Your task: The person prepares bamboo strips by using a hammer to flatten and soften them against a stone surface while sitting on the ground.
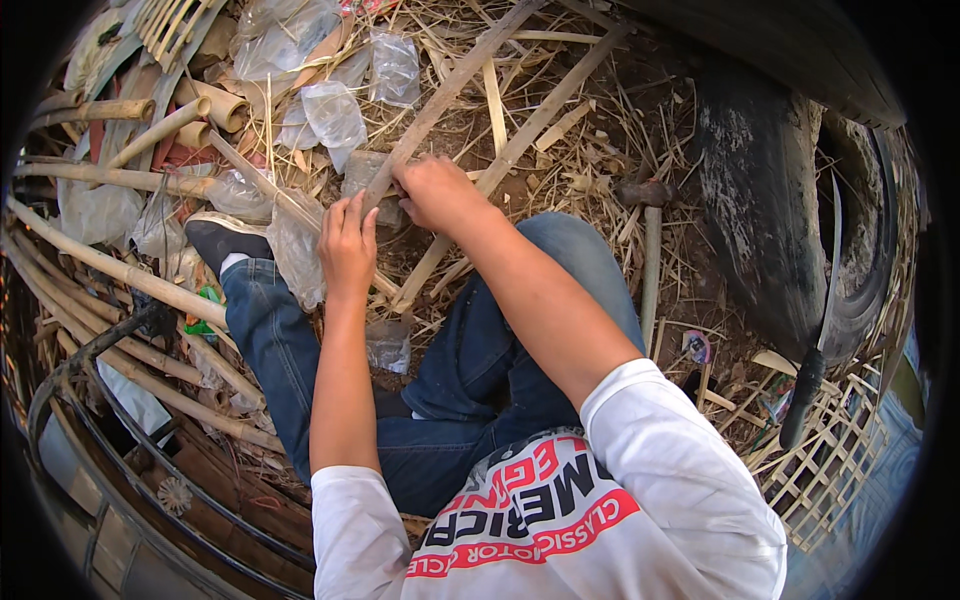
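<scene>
A long split bamboo strip [455, 80] slants from the top of the view down to my two hands. Its near end lies at my left hand [347, 240], where the fingers and thumb press around it. A little farther up, my right hand [440, 193] is closed at the strip's right side, with its fingertips partly hidden. Beneath the strip is a grey stone-like block [362, 172]. A second bamboo strip [540, 125] lies on the ground to the right, running down past my right wrist. My legs in jeans are bent below the hands.
A hammer [648, 194] with a wooden handle lies on the straw-strewn ground. Farther right, a black-handled knife [803, 398] leans by old tyres [757, 200], near a woven lattice [830, 470]. Bamboo poles [120, 258], plastic bags [335, 117] and a black metal frame [85, 365] crowd the left.
</scene>
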Tool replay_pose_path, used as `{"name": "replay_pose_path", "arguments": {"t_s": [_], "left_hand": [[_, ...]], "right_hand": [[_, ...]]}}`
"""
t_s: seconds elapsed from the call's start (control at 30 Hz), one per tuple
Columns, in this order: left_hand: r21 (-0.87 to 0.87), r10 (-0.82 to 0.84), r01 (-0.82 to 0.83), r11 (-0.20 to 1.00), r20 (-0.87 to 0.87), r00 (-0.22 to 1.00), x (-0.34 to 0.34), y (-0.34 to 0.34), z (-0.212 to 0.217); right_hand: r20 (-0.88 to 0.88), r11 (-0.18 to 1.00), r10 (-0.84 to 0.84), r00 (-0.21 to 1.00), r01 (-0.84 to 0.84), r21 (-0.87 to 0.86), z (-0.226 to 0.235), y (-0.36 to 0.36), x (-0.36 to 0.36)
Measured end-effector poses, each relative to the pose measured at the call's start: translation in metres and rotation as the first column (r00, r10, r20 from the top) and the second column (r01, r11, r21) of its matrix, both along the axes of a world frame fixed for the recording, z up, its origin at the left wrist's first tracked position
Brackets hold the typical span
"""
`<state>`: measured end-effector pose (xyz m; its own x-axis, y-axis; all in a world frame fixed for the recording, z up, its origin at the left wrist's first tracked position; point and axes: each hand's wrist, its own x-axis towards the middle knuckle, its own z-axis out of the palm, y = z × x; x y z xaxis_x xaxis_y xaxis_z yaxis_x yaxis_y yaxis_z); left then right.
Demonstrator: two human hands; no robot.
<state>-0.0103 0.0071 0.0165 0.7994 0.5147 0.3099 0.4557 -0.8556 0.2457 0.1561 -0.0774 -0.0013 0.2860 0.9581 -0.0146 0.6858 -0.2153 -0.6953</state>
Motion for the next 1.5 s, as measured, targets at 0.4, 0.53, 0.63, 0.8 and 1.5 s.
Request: {"name": "replay_pose_path", "arguments": {"t_s": [0.4,0.53,0.63,0.8,1.5], "left_hand": [[-0.084,0.034,-0.03,0.996,0.051,0.998,-0.007,0.001,0.001],[-0.084,0.028,-0.021,0.996,0.089,0.996,-0.011,0.003,-0.001],[-0.07,0.019,-0.011,0.998,0.103,0.994,-0.011,0.001,-0.003],[-0.051,0.017,-0.012,0.999,0.112,0.994,-0.015,-0.001,-0.008],[-0.138,0.077,-0.066,0.988,0.077,0.994,-0.034,-0.007,-0.002]], "right_hand": [[0.098,0.996,-0.039,0.994,0.031,0.083,0.012,-0.006,-0.009],[0.187,0.992,-0.02,0.982,-0.005,0.129,0.021,-0.01,-0.008],[0.243,0.984,0.008,0.97,-0.05,0.168,0.015,-0.013,-0.007],[0.238,0.992,0.017,0.971,-0.047,0.12,0.018,-0.015,-0.011],[0.066,0.981,0.097,0.993,-0.107,0.16,0.027,-0.009,-0.03]]}}
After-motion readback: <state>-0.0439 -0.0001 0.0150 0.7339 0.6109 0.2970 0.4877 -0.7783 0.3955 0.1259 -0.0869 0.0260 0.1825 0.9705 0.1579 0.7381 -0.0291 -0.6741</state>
